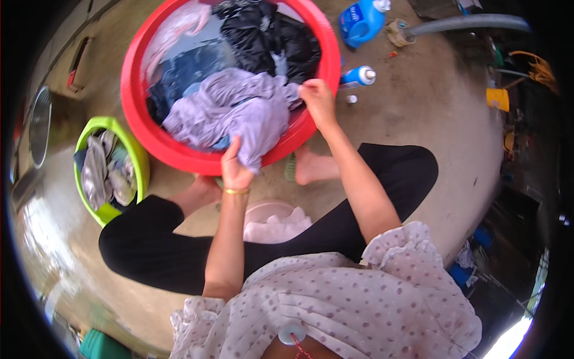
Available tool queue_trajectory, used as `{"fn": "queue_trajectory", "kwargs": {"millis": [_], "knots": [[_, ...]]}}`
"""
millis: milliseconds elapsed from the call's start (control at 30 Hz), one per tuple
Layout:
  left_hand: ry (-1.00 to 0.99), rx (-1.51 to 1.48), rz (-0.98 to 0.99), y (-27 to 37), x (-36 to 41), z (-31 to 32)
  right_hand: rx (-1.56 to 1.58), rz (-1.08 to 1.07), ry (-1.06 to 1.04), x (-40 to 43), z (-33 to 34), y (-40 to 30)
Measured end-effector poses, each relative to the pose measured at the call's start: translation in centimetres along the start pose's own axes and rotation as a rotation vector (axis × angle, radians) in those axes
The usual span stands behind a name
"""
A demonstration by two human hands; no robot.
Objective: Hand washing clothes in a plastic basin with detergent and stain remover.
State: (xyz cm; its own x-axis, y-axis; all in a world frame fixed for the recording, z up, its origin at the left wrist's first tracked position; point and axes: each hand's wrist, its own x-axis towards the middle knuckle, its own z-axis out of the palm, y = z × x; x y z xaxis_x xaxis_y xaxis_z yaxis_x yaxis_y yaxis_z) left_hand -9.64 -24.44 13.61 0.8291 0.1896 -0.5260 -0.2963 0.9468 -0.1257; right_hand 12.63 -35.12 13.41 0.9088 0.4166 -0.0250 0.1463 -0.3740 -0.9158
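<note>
A wet lavender garment (233, 103) lies bunched over the near side of a large red plastic tub (188, 161). My left hand (234, 168) grips its lower end, which hangs over the tub's near rim. At the right rim my right hand (319, 101) pinches another edge of the same cloth. Behind it in the tub are a black garment (269, 38), dark blue cloth (193, 67) in water, and a pale pink cloth (166, 40) at the left wall. The lavender cloth hides part of what lies beneath.
Left stands a lime-green basket (143, 166) of clothes. A pink basin (269, 208) with pale cloth sits between my legs. Right of the tub are a blue detergent bottle (363, 22), a blue-and-white can (358, 77), a small white cap (352, 99) and a grey hose (471, 22).
</note>
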Motion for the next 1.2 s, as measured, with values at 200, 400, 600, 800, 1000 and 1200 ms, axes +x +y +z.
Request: {"fn": "queue_trajectory", "kwargs": {"millis": [200,400,600,800,1000,1200], "knots": [[-0.006,-0.104,-0.036,-0.8,1.5,1.4,0.04,0.232,0.7,4.0,-11.5,8.7],[0.045,-0.027,-0.017,-0.8,1.3,2.6,-0.273,0.175,0.566,9.1,-12.4,11.2],[0.043,0.103,0.081,-0.2,0.9,4.2,-0.216,0.099,0.474,10.7,-11.9,12.1],[0.099,0.347,0.284,1.0,-0.2,5.2,-0.2,0.016,0.471,9.2,-15.1,9.6],[0.254,0.831,0.523,1.7,-1.4,5.6,-0.343,-0.112,0.3,3.4,-16.6,-3.4],[0.206,0.829,0.524,1.9,-3.3,5.7,-0.127,-0.072,-0.04,-3.9,-12.5,-12.6]]}}
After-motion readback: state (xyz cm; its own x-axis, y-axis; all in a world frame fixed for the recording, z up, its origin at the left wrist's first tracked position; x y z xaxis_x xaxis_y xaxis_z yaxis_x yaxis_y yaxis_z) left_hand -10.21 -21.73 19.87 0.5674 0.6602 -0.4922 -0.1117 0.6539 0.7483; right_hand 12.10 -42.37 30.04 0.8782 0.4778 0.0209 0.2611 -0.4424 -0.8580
